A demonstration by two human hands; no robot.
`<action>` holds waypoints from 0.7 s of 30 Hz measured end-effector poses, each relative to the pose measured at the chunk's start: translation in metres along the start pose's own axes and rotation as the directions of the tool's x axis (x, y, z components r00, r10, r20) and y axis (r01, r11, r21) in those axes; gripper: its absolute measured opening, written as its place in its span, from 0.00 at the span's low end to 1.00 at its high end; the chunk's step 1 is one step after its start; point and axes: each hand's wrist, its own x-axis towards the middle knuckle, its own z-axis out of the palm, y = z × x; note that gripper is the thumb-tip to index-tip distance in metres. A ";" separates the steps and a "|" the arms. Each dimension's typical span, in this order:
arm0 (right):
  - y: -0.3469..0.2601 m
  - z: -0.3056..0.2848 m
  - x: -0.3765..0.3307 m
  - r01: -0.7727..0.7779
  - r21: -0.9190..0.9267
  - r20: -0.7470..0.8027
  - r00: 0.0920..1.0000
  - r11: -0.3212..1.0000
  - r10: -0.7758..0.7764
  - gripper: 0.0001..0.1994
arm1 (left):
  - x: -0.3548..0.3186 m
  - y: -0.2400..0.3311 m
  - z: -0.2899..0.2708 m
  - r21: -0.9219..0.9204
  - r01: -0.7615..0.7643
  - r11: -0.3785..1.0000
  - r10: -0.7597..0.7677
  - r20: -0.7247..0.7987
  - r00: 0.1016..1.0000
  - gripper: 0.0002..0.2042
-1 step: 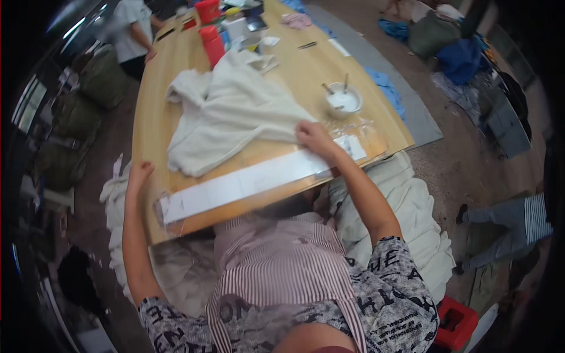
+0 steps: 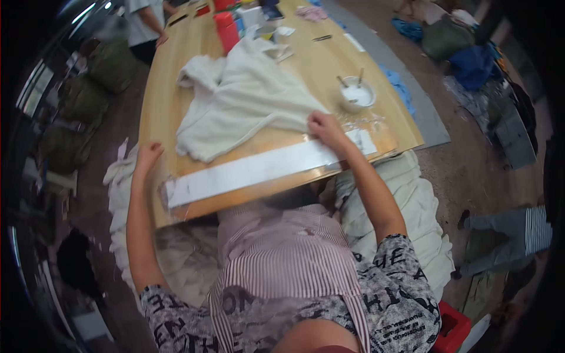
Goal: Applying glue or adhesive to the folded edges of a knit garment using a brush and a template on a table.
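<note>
A cream knit garment (image 2: 241, 109) lies loosely spread across the wooden table (image 2: 160, 94), its folds bunched toward the far side. My right hand (image 2: 326, 130) is closed on the garment's near right corner. At the table's left edge my left hand (image 2: 149, 156) is curled shut, apart from the garment; whatever its fingers may hold cannot be made out. Between my arms a long white strip (image 2: 253, 170) lies under clear film along the near edge. Beyond my right hand stands a white bowl (image 2: 357, 97) with white contents and thin handles sticking out.
A red bottle (image 2: 226, 32) and other small items stand at the far end. Piled cream fabric (image 2: 406, 206) hangs by the near right edge. Another person (image 2: 144, 26) stands at the far left; a second (image 2: 506, 235) is at the right. A red stool (image 2: 452, 329) sits low right.
The view has shifted slightly, so the table sits a little higher and further right. Both hands and the garment keep about the same places on the table.
</note>
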 end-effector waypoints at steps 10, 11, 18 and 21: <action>0.016 0.014 0.005 0.034 -0.008 -0.081 0.996 0.999 -0.035 0.09 | -0.037 0.125 0.028 -0.271 -0.014 0.962 0.074 0.214 0.974 0.08; 0.015 0.016 0.005 0.029 0.011 -0.086 0.996 1.000 -0.028 0.09 | -0.041 0.134 0.030 -0.271 -0.015 0.962 0.072 0.203 0.976 0.08; 0.003 0.014 -0.004 0.034 -0.030 -0.081 0.996 0.999 -0.037 0.10 | -0.052 0.148 0.061 0.221 -0.142 0.965 0.096 0.206 0.974 0.09; 0.001 0.015 -0.011 0.052 0.051 -0.098 0.994 0.997 -0.047 0.08 | -0.045 0.128 0.043 0.192 0.004 0.981 0.004 -0.042 0.999 0.09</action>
